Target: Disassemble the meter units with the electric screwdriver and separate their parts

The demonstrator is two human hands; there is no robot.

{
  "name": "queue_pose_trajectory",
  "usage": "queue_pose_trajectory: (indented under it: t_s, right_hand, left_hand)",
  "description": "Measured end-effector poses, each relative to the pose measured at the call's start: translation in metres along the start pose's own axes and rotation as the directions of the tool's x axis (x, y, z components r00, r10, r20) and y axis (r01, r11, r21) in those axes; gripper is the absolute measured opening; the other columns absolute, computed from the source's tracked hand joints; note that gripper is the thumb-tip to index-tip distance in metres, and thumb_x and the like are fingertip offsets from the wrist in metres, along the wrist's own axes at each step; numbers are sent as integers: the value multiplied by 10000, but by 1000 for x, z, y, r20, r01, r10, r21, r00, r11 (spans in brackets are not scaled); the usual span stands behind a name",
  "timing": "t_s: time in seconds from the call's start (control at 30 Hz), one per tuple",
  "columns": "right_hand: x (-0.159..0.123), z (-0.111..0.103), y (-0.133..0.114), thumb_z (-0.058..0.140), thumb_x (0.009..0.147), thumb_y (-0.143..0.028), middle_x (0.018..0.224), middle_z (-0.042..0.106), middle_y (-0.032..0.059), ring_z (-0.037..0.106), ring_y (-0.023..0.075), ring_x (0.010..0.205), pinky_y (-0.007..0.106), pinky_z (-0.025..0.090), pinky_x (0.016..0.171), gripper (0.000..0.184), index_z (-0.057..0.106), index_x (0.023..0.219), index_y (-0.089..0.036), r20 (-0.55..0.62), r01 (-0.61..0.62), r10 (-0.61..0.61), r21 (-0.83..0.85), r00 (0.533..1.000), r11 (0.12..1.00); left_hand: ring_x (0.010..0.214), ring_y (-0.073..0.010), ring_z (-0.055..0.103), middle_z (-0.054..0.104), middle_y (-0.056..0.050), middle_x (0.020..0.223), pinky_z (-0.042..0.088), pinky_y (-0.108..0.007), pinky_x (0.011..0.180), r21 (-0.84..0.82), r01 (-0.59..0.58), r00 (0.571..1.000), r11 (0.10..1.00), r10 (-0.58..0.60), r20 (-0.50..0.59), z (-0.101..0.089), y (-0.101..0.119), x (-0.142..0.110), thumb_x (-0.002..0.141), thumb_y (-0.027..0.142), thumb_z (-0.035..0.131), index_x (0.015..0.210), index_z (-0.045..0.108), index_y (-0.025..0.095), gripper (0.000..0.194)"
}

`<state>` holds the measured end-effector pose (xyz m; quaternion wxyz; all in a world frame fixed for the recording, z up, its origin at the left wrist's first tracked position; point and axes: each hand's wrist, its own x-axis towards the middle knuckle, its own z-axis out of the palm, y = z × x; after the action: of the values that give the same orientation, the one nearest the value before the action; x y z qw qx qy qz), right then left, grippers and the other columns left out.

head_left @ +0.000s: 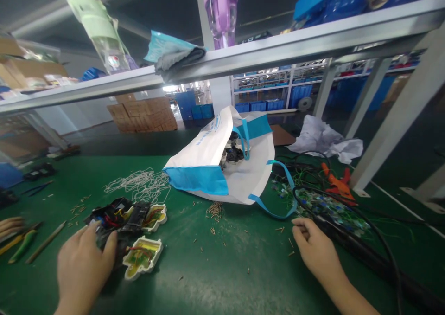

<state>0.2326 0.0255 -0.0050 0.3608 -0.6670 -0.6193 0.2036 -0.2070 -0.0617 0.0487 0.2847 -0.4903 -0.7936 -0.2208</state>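
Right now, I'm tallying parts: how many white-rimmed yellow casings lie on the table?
2 visible: the far casing among black parts, the near casing right of the left hand. More may be hidden.

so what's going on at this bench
A person's left hand is at a cluster of dark parts, next to a white-rimmed part with a yellow inside; its grip is hard to make out. The right hand is on or just above the green table, fingers curled, nothing visible in it. A white-and-blue bag lies open with dark pieces inside, small metal bits heaped before it.
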Motion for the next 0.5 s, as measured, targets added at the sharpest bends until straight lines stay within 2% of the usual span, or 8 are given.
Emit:
queue_pose_trajectory:
  t_s: [0.03,0.07,0.17,0.23,0.3,0.37,0.4,0.5]
  right_hand:
    - [-1,0,-1,354,737,-426,721,583,43,561,196,641,312,437,600,299,510,857,-201,-3,7,-7,-5,1000,1000]
    - [-1,0,-2,351,742,-427,721,582,42,559,193,639,310,436,595,301,510,861,-201,-8,13,-13,-9,1000,1000]
    - [-1,-1,-4,351,747,-433,722,581,39,558,191,633,307,436,583,311,516,869,-199,-35,30,-31,-26,999,999]
    - [-2,-3,-4,350,739,-439,712,581,39,561,196,636,310,438,575,325,524,867,-196,-68,43,-45,-39,997,998]
    - [-3,-3,-3,347,733,-442,702,584,41,566,202,637,309,437,559,337,534,860,-192,-97,57,-61,-49,993,997]
    - [-5,-3,-2,333,750,-431,692,588,40,569,196,613,296,430,520,335,543,851,-189,-123,101,-110,-80,986,992]
    - [-6,-2,-1,325,767,-418,690,591,38,571,189,596,286,425,496,328,546,849,-189,-137,137,-151,-107,979,985]
    - [-8,-1,-1,303,824,-353,686,602,26,578,162,556,256,416,447,288,540,848,-190,-204,276,-322,-224,925,935]
  left_hand:
    - [994,-348,482,521,-125,990,414,-513,848,-47,-35,994,998,30,-102,-8,20,2,780,465,344,1022,482,169,406]
    - [1005,-334,478,503,-140,1043,412,-493,865,-121,-132,985,984,117,-129,-15,43,3,792,421,369,1049,478,146,392]
    - [1027,-253,488,487,-125,1094,393,-402,931,-419,-406,914,812,349,-209,-26,121,2,812,274,431,1081,477,156,297]
    - [1074,-231,464,471,-123,1129,399,-376,935,-537,-508,848,674,501,-173,-22,177,0,828,204,406,1113,464,162,294]
    - [1121,-219,430,424,-143,1202,395,-350,948,-602,-525,797,602,596,-99,-8,231,2,829,161,389,1147,447,132,325]
    - [1182,-219,372,393,-145,1255,358,-334,986,-590,-470,800,656,600,30,14,278,12,800,118,425,1179,435,111,379]
    - [1198,-229,354,397,-148,1258,344,-340,994,-579,-448,812,681,581,55,26,298,20,780,91,445,1167,453,105,388]
    - [1199,-325,331,397,-223,1240,341,-456,960,-538,-325,887,778,448,111,64,334,55,749,37,474,1114,496,42,365]
